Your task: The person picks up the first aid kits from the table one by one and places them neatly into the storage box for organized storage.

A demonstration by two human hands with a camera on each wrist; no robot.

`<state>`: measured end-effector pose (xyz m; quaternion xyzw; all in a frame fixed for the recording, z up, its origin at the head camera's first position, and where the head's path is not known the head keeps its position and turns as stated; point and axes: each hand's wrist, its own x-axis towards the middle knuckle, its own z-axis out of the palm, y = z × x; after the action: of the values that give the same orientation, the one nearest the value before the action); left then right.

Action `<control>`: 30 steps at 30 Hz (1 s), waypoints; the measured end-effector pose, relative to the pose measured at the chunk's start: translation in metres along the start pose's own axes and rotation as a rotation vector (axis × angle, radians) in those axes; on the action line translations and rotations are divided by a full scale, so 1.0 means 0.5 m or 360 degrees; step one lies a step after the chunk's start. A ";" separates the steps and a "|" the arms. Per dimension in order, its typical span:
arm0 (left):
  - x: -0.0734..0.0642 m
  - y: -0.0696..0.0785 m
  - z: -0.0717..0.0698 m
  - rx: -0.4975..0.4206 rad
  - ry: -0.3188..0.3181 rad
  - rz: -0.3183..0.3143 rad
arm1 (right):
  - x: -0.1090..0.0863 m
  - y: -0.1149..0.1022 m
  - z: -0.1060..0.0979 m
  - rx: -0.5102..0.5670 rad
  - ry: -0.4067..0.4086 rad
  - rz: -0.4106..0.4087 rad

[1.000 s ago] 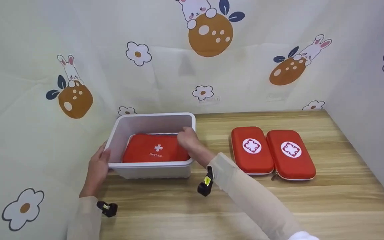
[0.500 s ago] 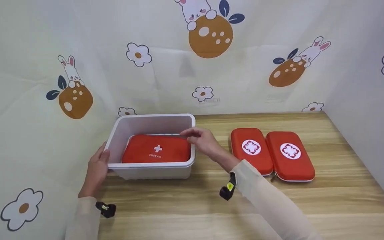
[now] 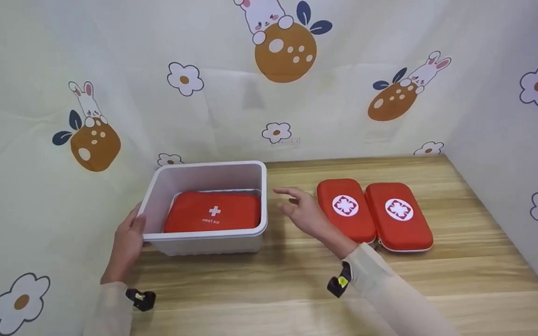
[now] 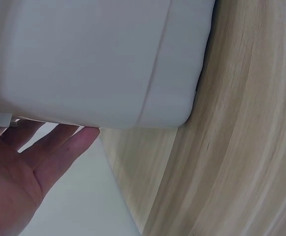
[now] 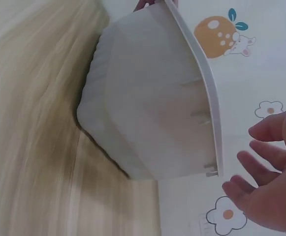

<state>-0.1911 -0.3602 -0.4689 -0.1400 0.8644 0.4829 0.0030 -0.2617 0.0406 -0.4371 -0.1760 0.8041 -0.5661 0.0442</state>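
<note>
A white plastic storage bin (image 3: pixel 203 237) stands at the left of the table. Inside it lies a red first aid pouch (image 3: pixel 231 212) with a white cross, on top of something with a pale edge. My left hand (image 3: pixel 128 240) holds the bin at its left front corner, thumb by the rim and fingers (image 4: pixel 66 150) against the outer wall. My right hand (image 3: pixel 307 215) hovers right of the bin, apart from it, fingers loosely bent and holding nothing. Two red hard-shell first aid cases (image 3: pixel 345 219) (image 3: pixel 399 219) lie side by side to the right, the nearer one partly behind my right wrist.
The wood-grain table (image 3: pixel 259 298) runs up to a back wall of patterned cloth (image 3: pixel 222 112) with rabbits and flowers. More cloth closes off the left and right sides. The bin stands close to the left cloth.
My right hand has come out of the bin, crossed its right rim and moved right, its fingers loosening. My left hand has stayed at the bin. The head view has shifted slightly.
</note>
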 end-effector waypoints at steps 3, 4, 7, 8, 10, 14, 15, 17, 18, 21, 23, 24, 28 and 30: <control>-0.001 -0.005 -0.001 -0.0009 0.0000 -0.0004 | -0.020 0.007 -0.011 -0.0119 0.0099 -0.0011; -0.002 -0.006 0.000 -0.0017 -0.0001 -0.0007 | -0.027 0.011 -0.016 -0.0158 0.0134 -0.0025; -0.003 -0.005 0.002 -0.0040 -0.0009 -0.0014 | -0.047 0.031 -0.030 -0.0210 0.0216 -0.0041; -0.004 -0.004 0.002 -0.0043 -0.0013 -0.0017 | -0.054 0.040 -0.034 -0.0219 0.0237 -0.0041; -0.003 -0.002 0.002 -0.0052 -0.0021 -0.0019 | -0.069 0.059 -0.042 -0.0244 0.0283 -0.0059; 0.001 0.001 0.002 -0.0062 -0.0008 0.0000 | -0.099 0.092 -0.063 -0.0361 0.0375 -0.0044; 0.002 0.001 0.002 -0.0069 -0.0007 0.0008 | -0.107 0.099 -0.069 -0.0384 0.0404 -0.0046; 0.004 0.001 0.003 -0.0077 -0.0007 0.0028 | -0.121 0.110 -0.083 -0.0418 0.0451 -0.0026; 0.005 0.002 0.003 -0.0078 -0.0002 0.0038 | -0.127 0.115 -0.091 -0.0438 0.0473 -0.0026; 0.005 0.001 0.003 -0.0075 -0.0005 0.0047 | -0.144 0.127 -0.113 -0.0488 0.0527 0.0001; 0.004 -0.001 0.002 -0.0068 0.0008 0.0039 | -0.151 0.134 -0.128 -0.0544 0.0555 0.0009; 0.003 -0.001 0.002 -0.0064 0.0014 0.0034 | -0.154 0.138 -0.136 -0.0571 0.0565 0.0021; 0.002 -0.003 0.001 -0.0058 0.0015 0.0022 | -0.165 0.158 -0.173 -0.0716 0.0650 0.0095; 0.001 -0.004 0.000 -0.0044 0.0017 0.0029 | -0.170 0.170 -0.191 -0.0818 0.0695 0.0151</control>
<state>-0.1911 -0.3615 -0.4707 -0.1346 0.8589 0.4941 -0.0081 -0.2280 0.1798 -0.4929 -0.0183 0.9183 -0.3664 -0.1486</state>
